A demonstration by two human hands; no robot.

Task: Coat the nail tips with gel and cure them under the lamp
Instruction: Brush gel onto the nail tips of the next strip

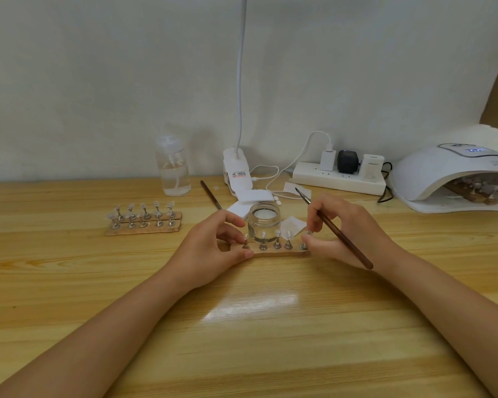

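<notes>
Strip of tips on surface before jar | left hand pinches its end stand, steadying | right hand holds brush, fingers at other end | lamp far right, another strip curing inside.

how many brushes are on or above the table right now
2. One brush is held in the right hand, bristles pointing up and back. The other brush lies on the table behind the left hand, beside the clip lamp's base.
</notes>
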